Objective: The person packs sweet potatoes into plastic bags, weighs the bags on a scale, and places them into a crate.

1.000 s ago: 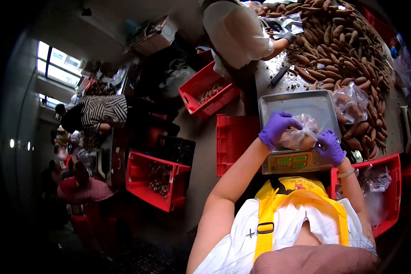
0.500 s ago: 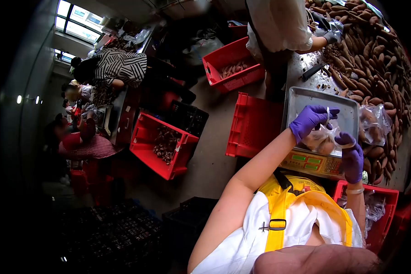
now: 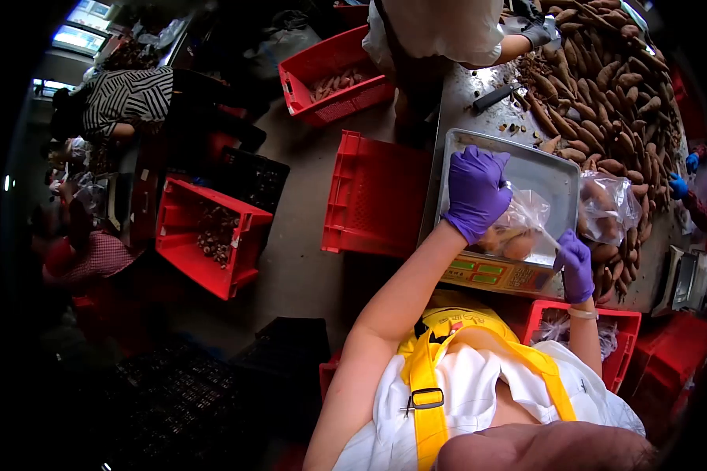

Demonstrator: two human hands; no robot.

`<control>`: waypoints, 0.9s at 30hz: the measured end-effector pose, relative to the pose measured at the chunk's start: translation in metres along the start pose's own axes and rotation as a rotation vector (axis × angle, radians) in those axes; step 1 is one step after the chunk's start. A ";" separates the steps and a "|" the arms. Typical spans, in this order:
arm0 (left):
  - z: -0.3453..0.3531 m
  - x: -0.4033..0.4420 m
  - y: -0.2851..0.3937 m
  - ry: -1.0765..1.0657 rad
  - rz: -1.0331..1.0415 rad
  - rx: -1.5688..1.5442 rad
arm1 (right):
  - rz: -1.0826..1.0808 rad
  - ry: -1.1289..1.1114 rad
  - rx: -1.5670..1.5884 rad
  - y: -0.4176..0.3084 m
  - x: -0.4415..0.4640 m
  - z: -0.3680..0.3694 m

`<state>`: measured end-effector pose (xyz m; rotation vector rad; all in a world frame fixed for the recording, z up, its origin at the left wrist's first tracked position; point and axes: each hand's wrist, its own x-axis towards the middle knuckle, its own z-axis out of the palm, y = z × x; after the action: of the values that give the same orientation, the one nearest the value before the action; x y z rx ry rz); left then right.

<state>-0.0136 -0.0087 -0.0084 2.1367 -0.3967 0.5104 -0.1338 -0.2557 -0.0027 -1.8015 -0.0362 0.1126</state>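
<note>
L hand (image 3: 476, 192) clenched at clear bag (image 3: 532, 208), exact grip hidden; R hand (image 3: 575, 265) fingers pinch pale strand (image 3: 548, 237), apparently taut btwn hands. Bag w/ tubers (image 3: 518, 247) on scale tray (image 3: 553, 166); tray prob. bears wt, freeing both hands to pull.

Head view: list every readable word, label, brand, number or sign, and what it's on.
Nothing reads clearly.
Scale: green displays lit, digits too small; panel print blurred.
Yellow apron: dark characters on the front, too small to read.
</note>
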 end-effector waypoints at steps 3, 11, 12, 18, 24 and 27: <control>0.020 -0.024 -0.012 -0.051 0.042 -0.007 | 0.184 -0.023 -0.095 0.011 -0.014 -0.003; -0.052 -0.080 -0.037 -0.131 0.058 -0.492 | 0.355 0.474 0.344 0.045 -0.006 0.002; -0.071 -0.092 -0.050 -0.129 0.035 -0.517 | 0.398 0.575 0.399 0.044 -0.006 0.005; -0.149 -0.201 -0.182 -0.156 -0.405 -0.399 | 0.437 0.557 0.462 0.096 -0.024 -0.080; -0.182 -0.253 -0.252 -0.120 -0.650 -0.425 | 0.441 0.677 0.101 0.043 -0.005 -0.036; -0.183 -0.267 -0.267 -0.146 -0.703 -0.445 | 0.491 0.750 0.023 0.038 -0.011 -0.038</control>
<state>-0.1620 0.3165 -0.2273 1.7264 0.1647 -0.1315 -0.1421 -0.3019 -0.0304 -1.6969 0.9357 -0.2185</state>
